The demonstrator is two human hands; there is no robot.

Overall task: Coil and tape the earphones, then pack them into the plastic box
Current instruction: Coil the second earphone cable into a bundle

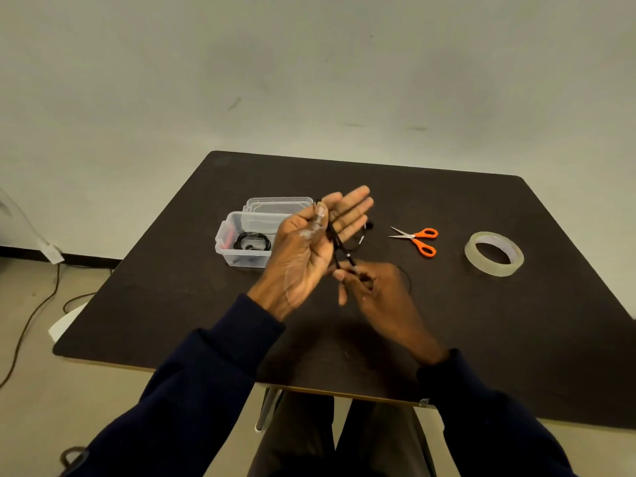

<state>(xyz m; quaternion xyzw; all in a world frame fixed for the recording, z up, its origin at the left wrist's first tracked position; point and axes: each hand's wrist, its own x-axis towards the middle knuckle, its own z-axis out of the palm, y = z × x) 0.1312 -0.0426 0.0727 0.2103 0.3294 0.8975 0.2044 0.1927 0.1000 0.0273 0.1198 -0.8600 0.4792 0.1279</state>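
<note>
the earphones (339, 244) are a thin black cable, held above the middle of the table (172, 304), just right of the plastic box (241, 258). the left hand (309, 249) is raised palm up, fingers straight, with the thumb pressing the cable against them. the right hand (378, 290), nearer, pinches the cable's lower end. the clear box holds a black coil (253, 241). the table is dark brown. orange scissors (418, 241) and a tape roll (494, 253) lie to the right. the wall is pale, and cords (31, 315) trail over the beige floor at left.
</note>
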